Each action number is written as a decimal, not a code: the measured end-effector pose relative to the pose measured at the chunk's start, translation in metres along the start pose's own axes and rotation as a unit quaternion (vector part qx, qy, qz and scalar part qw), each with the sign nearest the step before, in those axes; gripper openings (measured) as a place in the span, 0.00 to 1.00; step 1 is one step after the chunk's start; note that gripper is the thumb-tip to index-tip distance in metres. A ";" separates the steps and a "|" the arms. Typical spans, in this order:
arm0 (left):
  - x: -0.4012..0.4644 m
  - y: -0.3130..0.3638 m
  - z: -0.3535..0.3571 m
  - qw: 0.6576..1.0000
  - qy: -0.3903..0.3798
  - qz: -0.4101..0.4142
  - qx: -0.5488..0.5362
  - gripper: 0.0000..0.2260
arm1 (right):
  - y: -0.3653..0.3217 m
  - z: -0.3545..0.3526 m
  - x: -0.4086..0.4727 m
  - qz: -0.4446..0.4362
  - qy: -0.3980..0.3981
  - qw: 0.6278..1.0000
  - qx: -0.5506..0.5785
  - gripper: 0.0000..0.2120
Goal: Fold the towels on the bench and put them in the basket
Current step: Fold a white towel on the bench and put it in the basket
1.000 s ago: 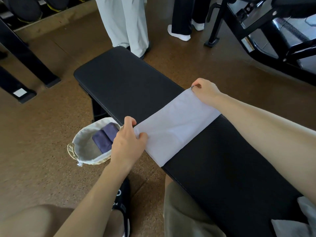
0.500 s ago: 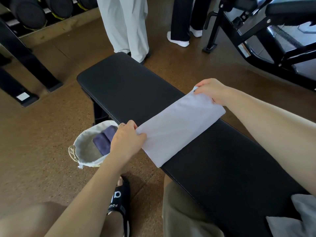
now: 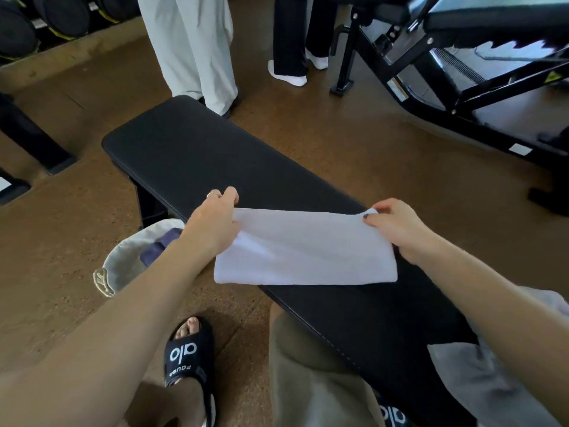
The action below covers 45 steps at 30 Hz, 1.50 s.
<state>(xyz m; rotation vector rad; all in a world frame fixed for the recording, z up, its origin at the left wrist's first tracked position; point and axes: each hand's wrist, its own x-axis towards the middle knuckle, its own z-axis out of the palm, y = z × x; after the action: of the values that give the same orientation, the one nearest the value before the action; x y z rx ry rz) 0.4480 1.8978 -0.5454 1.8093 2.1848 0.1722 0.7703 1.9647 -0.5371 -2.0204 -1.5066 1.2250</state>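
The left hand (image 3: 215,224) and the right hand (image 3: 397,229) each pinch one end of the white towel (image 3: 304,254), folded and held over the black bench (image 3: 215,161), with the basket (image 3: 129,257) on the floor just left of it.

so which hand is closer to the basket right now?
Left. The left hand pinches the white towel's near-left end just above and right of the basket; the right hand holds the towel's far end, over the bench.
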 end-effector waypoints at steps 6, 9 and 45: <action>-0.017 0.031 0.002 0.981 0.096 0.075 0.150 0.21 | 0.043 0.001 -0.048 -0.051 0.031 0.994 -0.087 0.06; -0.062 0.072 0.024 0.975 0.085 0.175 0.104 0.25 | 0.053 -0.003 -0.053 -0.063 0.029 0.992 -0.102 0.04; -0.087 0.012 0.029 0.923 0.042 -0.216 -0.316 0.11 | 0.041 0.084 -0.105 -0.325 0.059 0.864 -0.381 0.28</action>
<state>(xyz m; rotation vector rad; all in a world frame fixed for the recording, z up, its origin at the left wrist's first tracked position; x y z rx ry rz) 0.4823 1.8126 -0.5562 0.9669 2.1705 0.7634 0.7212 1.8363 -0.5677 -1.6222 -2.5723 0.2256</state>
